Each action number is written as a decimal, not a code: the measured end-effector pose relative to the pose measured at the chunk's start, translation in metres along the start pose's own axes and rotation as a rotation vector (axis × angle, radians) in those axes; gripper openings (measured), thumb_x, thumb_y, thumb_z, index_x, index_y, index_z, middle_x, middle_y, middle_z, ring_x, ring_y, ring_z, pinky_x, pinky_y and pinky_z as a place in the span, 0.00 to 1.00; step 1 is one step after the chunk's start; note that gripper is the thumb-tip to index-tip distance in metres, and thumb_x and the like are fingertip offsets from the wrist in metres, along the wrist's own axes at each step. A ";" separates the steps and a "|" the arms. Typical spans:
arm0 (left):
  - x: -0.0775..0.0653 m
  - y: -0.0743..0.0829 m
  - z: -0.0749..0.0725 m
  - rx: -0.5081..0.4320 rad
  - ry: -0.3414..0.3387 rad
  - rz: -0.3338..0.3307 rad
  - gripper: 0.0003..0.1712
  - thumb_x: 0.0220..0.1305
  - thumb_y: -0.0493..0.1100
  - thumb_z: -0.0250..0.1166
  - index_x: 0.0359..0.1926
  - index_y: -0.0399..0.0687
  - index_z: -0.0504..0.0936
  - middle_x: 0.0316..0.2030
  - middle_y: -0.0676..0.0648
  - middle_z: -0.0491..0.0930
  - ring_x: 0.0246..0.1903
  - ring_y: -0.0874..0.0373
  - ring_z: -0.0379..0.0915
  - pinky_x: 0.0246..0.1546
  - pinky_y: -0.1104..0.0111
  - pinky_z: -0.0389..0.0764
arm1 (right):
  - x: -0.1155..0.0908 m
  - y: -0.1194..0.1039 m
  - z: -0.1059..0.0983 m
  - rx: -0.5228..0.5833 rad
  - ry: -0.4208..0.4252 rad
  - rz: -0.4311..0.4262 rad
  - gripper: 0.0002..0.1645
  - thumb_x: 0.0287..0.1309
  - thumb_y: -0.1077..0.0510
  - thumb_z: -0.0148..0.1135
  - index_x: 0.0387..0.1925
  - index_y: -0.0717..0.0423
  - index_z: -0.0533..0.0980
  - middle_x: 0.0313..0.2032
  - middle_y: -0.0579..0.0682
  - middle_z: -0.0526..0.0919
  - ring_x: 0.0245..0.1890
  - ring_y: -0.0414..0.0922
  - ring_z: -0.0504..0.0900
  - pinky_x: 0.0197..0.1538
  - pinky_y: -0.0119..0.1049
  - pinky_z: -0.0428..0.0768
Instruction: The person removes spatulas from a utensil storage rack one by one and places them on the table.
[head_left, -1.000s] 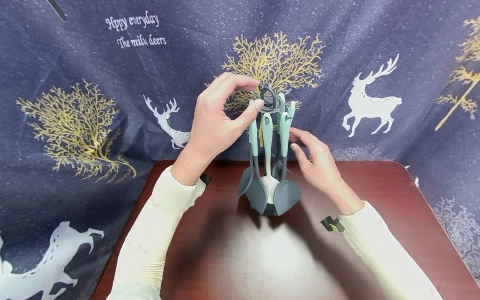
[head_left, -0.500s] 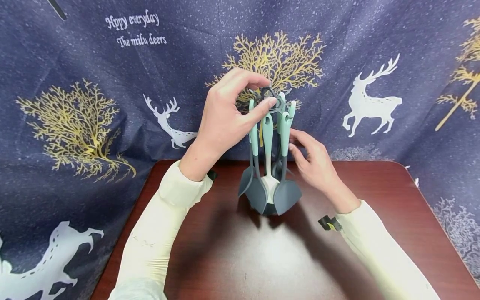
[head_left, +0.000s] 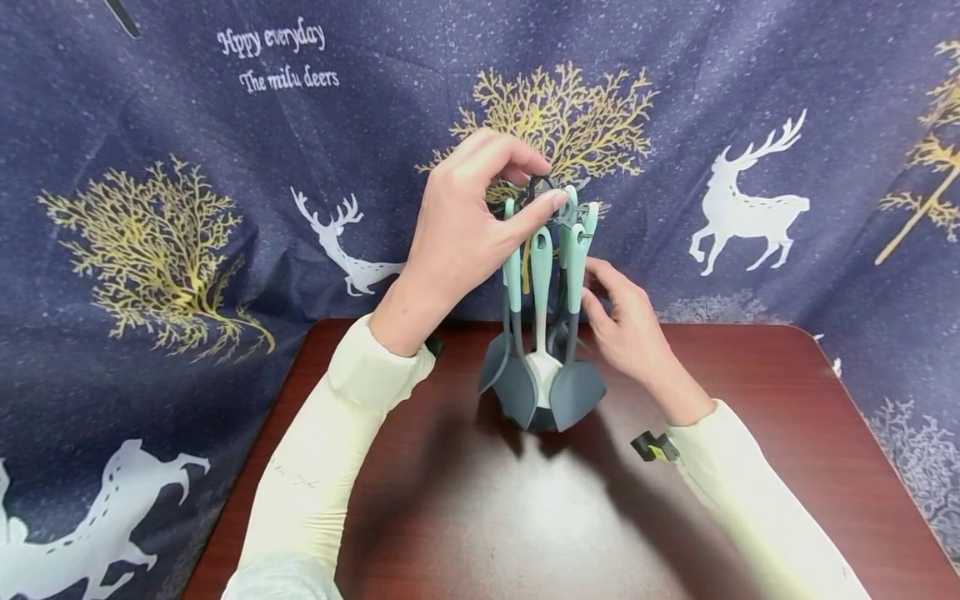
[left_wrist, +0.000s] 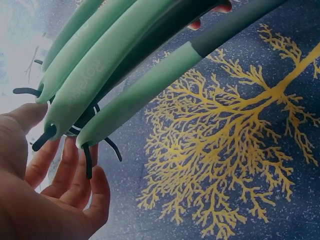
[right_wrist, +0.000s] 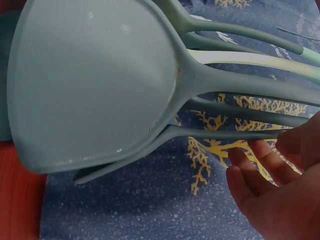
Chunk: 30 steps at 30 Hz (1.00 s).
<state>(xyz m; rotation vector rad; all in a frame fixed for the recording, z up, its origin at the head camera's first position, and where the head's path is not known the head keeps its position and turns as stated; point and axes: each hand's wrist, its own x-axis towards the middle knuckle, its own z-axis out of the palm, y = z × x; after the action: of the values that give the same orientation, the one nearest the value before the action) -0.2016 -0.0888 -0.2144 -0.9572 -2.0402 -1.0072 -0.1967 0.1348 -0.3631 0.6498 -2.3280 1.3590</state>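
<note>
The dark spatula hangs at the near side of the utensil stand, which is upright on the counter. The left hand is further right than one second ago, and its thumb and fingers are curled around the top ring; this probably helps to steady the stand. The right hand remains beside the mint handles; whether its fingers pinch one, I cannot tell. Nearer, the counter gives wide room; behind, its far edge and the patterned cloth are close.
</note>
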 end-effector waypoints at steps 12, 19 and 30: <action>0.004 0.003 0.003 -0.026 -0.003 -0.039 0.13 0.65 0.50 0.78 0.42 0.47 0.88 0.38 0.51 0.80 0.40 0.61 0.77 0.49 0.68 0.80 | 0.001 0.002 0.005 0.041 -0.006 0.050 0.21 0.80 0.59 0.56 0.68 0.54 0.75 0.52 0.58 0.85 0.50 0.50 0.86 0.53 0.41 0.82; 0.006 0.006 0.002 0.005 -0.016 -0.050 0.12 0.64 0.48 0.78 0.41 0.46 0.87 0.39 0.50 0.79 0.39 0.60 0.77 0.47 0.70 0.79 | 0.004 0.006 0.007 0.094 -0.011 0.061 0.18 0.80 0.57 0.56 0.64 0.56 0.77 0.45 0.57 0.84 0.37 0.47 0.84 0.37 0.32 0.79; 0.008 0.009 0.001 0.038 -0.028 -0.048 0.12 0.64 0.46 0.78 0.37 0.45 0.84 0.37 0.48 0.77 0.37 0.58 0.76 0.44 0.70 0.78 | 0.011 0.012 0.015 0.288 0.005 0.076 0.14 0.77 0.67 0.56 0.59 0.66 0.76 0.47 0.64 0.83 0.40 0.50 0.85 0.40 0.29 0.80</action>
<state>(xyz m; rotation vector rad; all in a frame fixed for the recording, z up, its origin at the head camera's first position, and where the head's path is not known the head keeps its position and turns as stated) -0.1983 -0.0813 -0.2055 -0.9112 -2.1072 -0.9812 -0.2138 0.1245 -0.3734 0.6425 -2.1921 1.7485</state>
